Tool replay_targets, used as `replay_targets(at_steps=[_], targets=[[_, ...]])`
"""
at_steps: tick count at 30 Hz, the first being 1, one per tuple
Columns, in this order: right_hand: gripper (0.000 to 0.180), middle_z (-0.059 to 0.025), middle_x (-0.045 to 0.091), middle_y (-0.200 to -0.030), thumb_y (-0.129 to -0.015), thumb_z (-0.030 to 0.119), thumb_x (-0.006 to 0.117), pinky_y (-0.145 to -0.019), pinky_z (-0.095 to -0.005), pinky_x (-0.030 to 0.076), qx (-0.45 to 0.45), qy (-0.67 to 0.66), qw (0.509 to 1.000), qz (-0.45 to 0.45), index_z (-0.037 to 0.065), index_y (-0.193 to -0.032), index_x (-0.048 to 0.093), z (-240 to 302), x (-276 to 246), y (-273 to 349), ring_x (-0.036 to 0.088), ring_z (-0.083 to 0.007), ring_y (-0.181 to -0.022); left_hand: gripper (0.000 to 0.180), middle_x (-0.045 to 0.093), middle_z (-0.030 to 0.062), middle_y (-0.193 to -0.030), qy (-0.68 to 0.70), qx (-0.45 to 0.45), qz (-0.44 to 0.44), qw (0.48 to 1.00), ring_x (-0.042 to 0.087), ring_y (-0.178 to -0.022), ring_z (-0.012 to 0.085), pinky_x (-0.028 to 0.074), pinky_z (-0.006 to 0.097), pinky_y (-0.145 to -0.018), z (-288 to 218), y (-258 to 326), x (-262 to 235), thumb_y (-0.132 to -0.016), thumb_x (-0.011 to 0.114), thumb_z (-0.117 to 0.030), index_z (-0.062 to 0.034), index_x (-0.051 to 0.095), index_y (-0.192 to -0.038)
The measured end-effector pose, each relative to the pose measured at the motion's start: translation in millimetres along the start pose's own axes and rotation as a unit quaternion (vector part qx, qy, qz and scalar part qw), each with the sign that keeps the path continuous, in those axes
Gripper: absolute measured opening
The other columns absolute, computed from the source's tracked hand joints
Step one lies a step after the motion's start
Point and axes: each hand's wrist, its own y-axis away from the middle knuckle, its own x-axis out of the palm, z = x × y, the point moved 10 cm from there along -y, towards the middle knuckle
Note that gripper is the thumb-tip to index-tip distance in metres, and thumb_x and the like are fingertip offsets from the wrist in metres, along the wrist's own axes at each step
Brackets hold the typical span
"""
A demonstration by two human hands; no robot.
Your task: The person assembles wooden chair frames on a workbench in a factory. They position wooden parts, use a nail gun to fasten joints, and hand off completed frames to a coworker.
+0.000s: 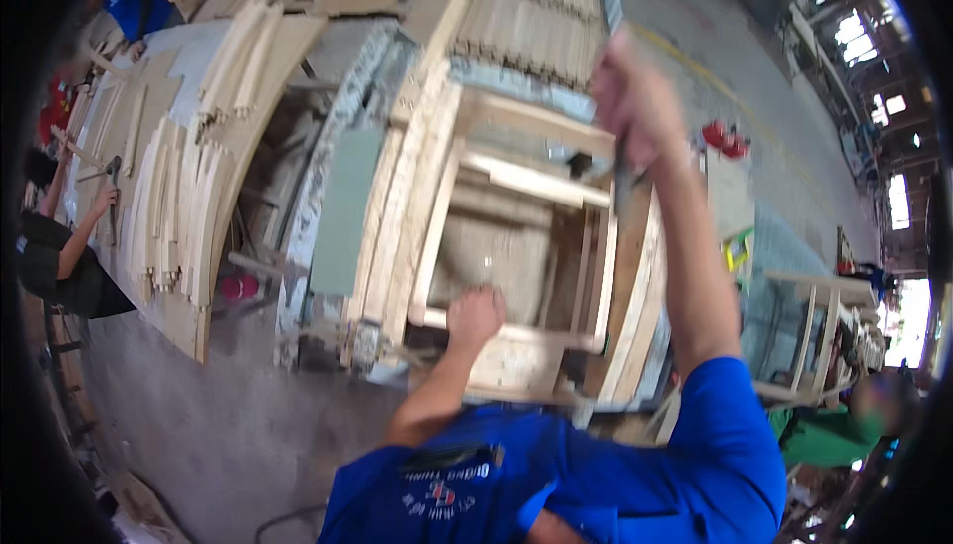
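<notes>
right hand [640, 107] up over the far right corner, blurred by motion, was what i picked out first from my remote seat; it looked clenched around a dark handle [622, 182], whose tool i could not identify. left hand [476, 314] sat low and to the left, knuckles up and fingers curled, at the near rail; whether it gripped the wood or only pressed there, i couldn't tell.

between and beneath them lay the pale wooden frame [437, 236], flat on the bench. by my judgement its assembly was well along: the side rails met the end rails, and a crossbar [536, 182] spanned it toward the far end. what was left i could only guess, perhaps securing joints, since no fastener showed clearly. its long axis seemed to run away from the wearer, far end leaning slightly right, though the lens bent the edges.

just left of it lay long planks [392, 206], then a grey-green panel [347, 208]; beyond the far end sat slatted stacks [531, 13]. further left, a co-worker [68, 266] held a hammer [112, 165] beside piled strips [199, 216].
</notes>
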Motion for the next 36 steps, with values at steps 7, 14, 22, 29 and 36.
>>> replay_targets(at_steps=[7, 14, 22, 29, 36], targets=[[0.051, -0.0053, 0.053, -0.061, -0.109, 0.053, 0.041, -0.049, -0.0344, 0.045, -0.345, 0.056, 0.908, -0.231, 0.008, -0.087, 0.052, 61.0, -8.2, 10.7, 0.053, -0.0171, -0.05, 0.03, 0.074, 0.0208, -0.101, -0.008, -0.005, 0.001, 1.0, 0.071, -0.097, 0.037, 0.056, 0.05, -0.089, -10.5, 2.4, -12.1, -0.097, 0.056, -0.031, -0.0052, 0.071, -0.097], [0.045, 0.0051, 0.043, -0.062, -0.109, 0.053, 0.047, -0.037, -0.0272, 0.028, 0.008, -0.107, 0.994, -0.01, 0.014, -0.088, 0.05, -83.5, 11.7, 35.9, 0.032, -0.0066, -0.043, 0.03, 0.074, 0.0198, -0.106, -0.035, -0.057, 0.03, 0.997, 0.071, -0.1, 0.0376, 0.056, 0.05, -0.091, -2.4, 2.2, -1.3, -0.098, 0.054, -0.036, -0.0113, 0.072, -0.102], [0.03, 0.0062, 0.053, -0.072, -0.106, 0.035, 0.06, -0.053, -0.0229, 0.037, -0.119, 0.017, 0.955, -0.271, 0.006, -0.107, 0.07, -55.1, -204.9, 184.5, 0.045, -0.0029, -0.062, 0.03, 0.076, 0.0183, -0.091, -0.057, 0.002, -0.032, 0.998, 0.073, -0.087, 0.0374, 0.056, 0.05, -0.081, -32.9, 1.5, -5.1, -0.096, 0.061, -0.033, -0.008, 0.075, -0.102], [0.047, -0.0313, 0.071, -0.117, -0.097, 0.034, 0.063, -0.1, -0.0454, 0.053, 0.041, 0.342, 0.814, -0.467, -0.001, -0.127, 0.07, -223.2, -349.3, 279.0, 0.068, -0.0441, -0.116, 0.035, 0.076, 0.0232, -0.098, -0.092, -0.015, 0.008, 0.996, 0.073, -0.094, 0.0417, 0.056, 0.052, -0.086, -27.7, 2.5, 3.8, -0.094, 0.061, -0.036, -0.0053, 0.075, -0.106], [0.041, -0.0263, 0.07, -0.108, -0.099, 0.028, 0.062, -0.092, -0.0509, 0.053, 0.04, 0.485, 0.779, -0.395, 0.005, -0.131, 0.069, -255.9, -321.2, 279.6, 0.067, -0.045, -0.104, 0.038, 0.076, 0.023, -0.103, -0.11, -0.056, 0.031, 0.992, 0.072, -0.1, 0.041, 0.055, 0.05, -0.091, -21.6, 4.9, 1.6, -0.095, 0.059, -0.039, -0.0083, 0.076, -0.111]])
